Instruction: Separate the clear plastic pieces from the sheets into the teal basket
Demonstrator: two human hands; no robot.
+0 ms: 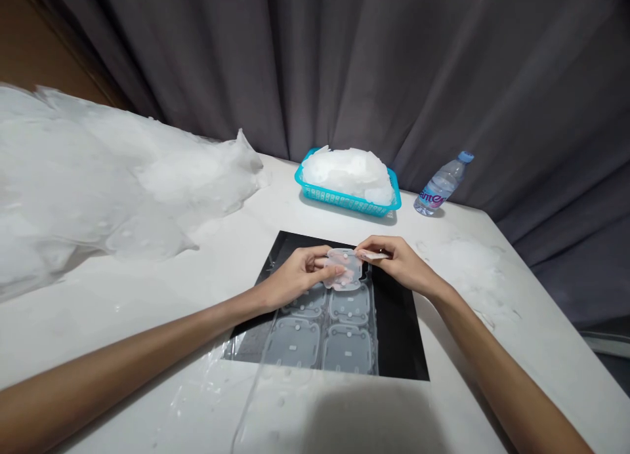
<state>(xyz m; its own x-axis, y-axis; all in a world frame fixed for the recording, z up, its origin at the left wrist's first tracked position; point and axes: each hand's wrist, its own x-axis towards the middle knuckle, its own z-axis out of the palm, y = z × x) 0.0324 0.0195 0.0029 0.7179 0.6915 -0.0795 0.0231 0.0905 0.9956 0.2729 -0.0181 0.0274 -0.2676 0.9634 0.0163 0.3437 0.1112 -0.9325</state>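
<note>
My left hand [315, 267] grips a translucent plastic piece [346, 264] with rounded corners, its thumb across the front. At that piece's upper right edge, my right hand [394, 257] is closed in a pinch. A small, pale, flat piece [377, 254] sticks out between its fingers; its kind cannot be made out. Below both hands lies a black mat [401, 339]. Clear plastic film with several similar translucent pieces [348, 349] in rows rests on the mat, partly hidden by my left hand.
A blue basket [344, 201] heaped with white translucent pieces stands at the back. Right of it is an upright water bottle [438, 188]. A large white translucent heap [113, 178] covers the table's left side. Thin clear scraps [475, 273] lie at right. A grey curtain [344, 67] hangs behind.
</note>
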